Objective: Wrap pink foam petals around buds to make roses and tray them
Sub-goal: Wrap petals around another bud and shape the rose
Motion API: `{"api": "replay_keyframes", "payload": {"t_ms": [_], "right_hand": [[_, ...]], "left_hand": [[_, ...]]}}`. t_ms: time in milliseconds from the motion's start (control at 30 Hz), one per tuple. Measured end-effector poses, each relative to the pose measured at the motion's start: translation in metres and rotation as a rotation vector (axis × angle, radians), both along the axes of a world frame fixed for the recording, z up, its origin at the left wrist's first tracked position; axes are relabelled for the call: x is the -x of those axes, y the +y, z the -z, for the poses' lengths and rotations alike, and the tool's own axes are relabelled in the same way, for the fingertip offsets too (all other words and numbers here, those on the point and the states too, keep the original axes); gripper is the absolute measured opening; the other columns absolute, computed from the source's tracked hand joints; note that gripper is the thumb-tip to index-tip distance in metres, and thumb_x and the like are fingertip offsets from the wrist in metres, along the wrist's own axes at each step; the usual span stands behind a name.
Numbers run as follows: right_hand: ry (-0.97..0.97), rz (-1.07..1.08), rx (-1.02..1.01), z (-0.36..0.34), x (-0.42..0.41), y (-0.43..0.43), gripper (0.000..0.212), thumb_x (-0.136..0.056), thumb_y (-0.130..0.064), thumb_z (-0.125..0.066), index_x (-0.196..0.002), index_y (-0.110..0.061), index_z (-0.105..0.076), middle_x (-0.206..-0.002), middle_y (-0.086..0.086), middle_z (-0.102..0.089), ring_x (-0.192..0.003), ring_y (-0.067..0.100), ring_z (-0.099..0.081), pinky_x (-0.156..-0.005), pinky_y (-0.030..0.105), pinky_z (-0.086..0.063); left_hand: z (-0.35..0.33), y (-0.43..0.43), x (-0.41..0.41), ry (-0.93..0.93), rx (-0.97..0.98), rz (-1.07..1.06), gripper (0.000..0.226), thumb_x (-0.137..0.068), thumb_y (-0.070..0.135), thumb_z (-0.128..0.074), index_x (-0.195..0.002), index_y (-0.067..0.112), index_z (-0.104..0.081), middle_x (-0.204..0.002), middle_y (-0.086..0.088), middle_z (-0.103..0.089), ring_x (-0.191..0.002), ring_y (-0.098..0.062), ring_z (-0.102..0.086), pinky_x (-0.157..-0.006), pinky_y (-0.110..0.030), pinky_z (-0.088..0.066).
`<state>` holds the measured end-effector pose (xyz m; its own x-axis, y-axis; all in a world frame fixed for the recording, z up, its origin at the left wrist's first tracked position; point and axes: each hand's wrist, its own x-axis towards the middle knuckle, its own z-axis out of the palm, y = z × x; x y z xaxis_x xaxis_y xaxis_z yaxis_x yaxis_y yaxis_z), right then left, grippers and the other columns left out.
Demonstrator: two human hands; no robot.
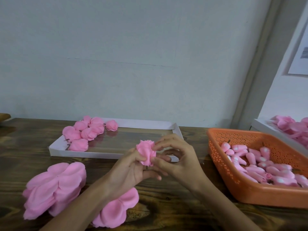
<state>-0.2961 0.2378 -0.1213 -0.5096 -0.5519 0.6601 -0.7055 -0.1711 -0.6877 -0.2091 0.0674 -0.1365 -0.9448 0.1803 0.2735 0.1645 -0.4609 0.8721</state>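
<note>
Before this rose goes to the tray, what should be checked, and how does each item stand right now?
1. Grip on rose: ok; left hand grips its base, right hand pinches an outer petal.
2. Wrap finished: cannot tell; the hands hide part.
3. Room in white tray: ok; finished roses fill only its left end.
4. Supply of buds: ok; orange basket holds many.
5. Supply of petal stacks: ok; two lie near the left hand.
</note>
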Motion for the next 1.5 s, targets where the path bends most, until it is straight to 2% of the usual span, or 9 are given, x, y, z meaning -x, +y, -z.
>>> {"api": "replay_keyframes", "payload": {"t_ms": [100, 367, 667, 800, 1033, 1167, 1333, 1400, 1500], "right_hand": [[0.023, 0.015, -0.006, -0.001, 0.0, 0.001, 0.027, -0.079, -0.012, -0.088, -0.1, -0.027, -0.079, -0.109, -0.005, -0.07, -0.108, 0.023, -0.069, -0.081, 0.049, -0.061], [0.096, -0.019, -0.053, -0.006, 0.002, 0.006, 0.013, -0.082, -0.001, -0.084, -0.092, -0.008, -0.079, -0.108, 0.002, -0.068, -0.102, 0.023, -0.069, -0.081, 0.043, -0.063], [0.061, -0.121, -0.147, -0.007, 0.005, 0.008, 0.005, -0.089, -0.008, -0.081, -0.093, -0.01, -0.08, -0.121, 0.001, -0.062, -0.12, 0.025, -0.063, -0.091, 0.042, -0.061], [0.088, -0.08, -0.147, -0.006, 0.0, 0.005, 0.004, -0.091, -0.011, -0.08, -0.094, -0.014, -0.078, -0.119, -0.003, -0.062, -0.116, 0.024, -0.064, -0.088, 0.04, -0.061], [0.113, -0.017, -0.151, -0.004, -0.001, 0.004, 0.009, -0.093, -0.01, -0.078, -0.095, -0.018, -0.073, -0.124, -0.009, -0.06, -0.12, 0.021, -0.062, -0.096, 0.037, -0.055], [0.058, -0.09, -0.188, 0.0, 0.002, 0.004, 0.012, -0.095, -0.013, -0.076, -0.101, -0.021, -0.068, -0.127, -0.013, -0.065, -0.119, 0.02, -0.065, -0.1, 0.039, -0.055], [-0.105, -0.202, -0.229, -0.003, 0.008, 0.007, 0.046, -0.093, -0.013, -0.077, -0.13, -0.038, -0.064, -0.128, -0.014, -0.068, -0.119, 0.018, -0.067, -0.094, 0.028, -0.056], [-0.098, -0.198, -0.262, -0.004, 0.01, 0.008, 0.042, -0.094, -0.011, -0.075, -0.125, -0.038, -0.069, -0.123, -0.011, -0.071, -0.114, 0.018, -0.068, -0.092, 0.031, -0.055], [-0.069, -0.177, -0.276, -0.004, 0.01, 0.009, 0.033, -0.091, -0.015, -0.076, -0.117, -0.035, -0.073, -0.118, -0.008, -0.074, -0.114, 0.021, -0.068, -0.097, 0.047, -0.055]], "left_hand": [[0.0, 0.0, 0.001, -0.007, 0.026, -0.05, 0.04, -0.097, 0.009, -0.052, -0.135, 0.002, -0.061, -0.121, -0.035, -0.065, -0.094, -0.043, -0.07, -0.075, -0.041, -0.06], [0.0, 0.0, -0.002, -0.062, 0.012, -0.022, 0.042, -0.093, 0.023, -0.054, -0.124, -0.001, -0.068, -0.113, -0.036, -0.063, -0.091, -0.041, -0.071, -0.077, -0.04, -0.059], [0.004, 0.0, 0.001, -0.07, 0.063, -0.073, 0.042, -0.099, 0.022, -0.044, -0.128, 0.002, -0.067, -0.104, -0.029, -0.066, -0.087, -0.038, -0.07, -0.074, -0.038, -0.059], [0.002, 0.002, 0.0, -0.055, 0.111, -0.113, 0.037, -0.098, 0.015, -0.047, -0.126, -0.003, -0.062, -0.1, -0.03, -0.066, -0.083, -0.041, -0.069, -0.07, -0.039, -0.059], [0.001, 0.004, -0.002, -0.044, 0.18, -0.083, 0.042, -0.097, 0.016, -0.047, -0.135, 0.001, -0.057, -0.106, -0.027, -0.06, -0.079, -0.038, -0.066, -0.07, -0.04, -0.056], [0.0, 0.004, -0.004, -0.049, 0.219, -0.097, 0.046, -0.094, 0.018, -0.051, -0.137, 0.003, -0.054, -0.097, -0.023, -0.06, -0.072, -0.034, -0.062, -0.062, -0.038, -0.052], [0.005, 0.003, -0.008, -0.145, 0.224, -0.118, 0.058, -0.082, 0.004, -0.06, -0.139, 0.001, -0.046, -0.083, -0.012, -0.06, -0.066, -0.025, -0.058, -0.058, -0.032, -0.047], [0.005, 0.005, -0.009, -0.101, 0.318, -0.118, 0.062, -0.083, 0.002, -0.067, -0.142, 0.01, -0.05, -0.077, -0.009, -0.057, -0.064, -0.02, -0.055, -0.058, -0.028, -0.044], [0.005, 0.006, -0.007, -0.126, 0.426, -0.178, 0.062, -0.081, 0.01, -0.079, -0.137, 0.013, -0.053, -0.075, -0.001, -0.06, -0.066, -0.015, -0.055, -0.06, -0.026, -0.044]]}}
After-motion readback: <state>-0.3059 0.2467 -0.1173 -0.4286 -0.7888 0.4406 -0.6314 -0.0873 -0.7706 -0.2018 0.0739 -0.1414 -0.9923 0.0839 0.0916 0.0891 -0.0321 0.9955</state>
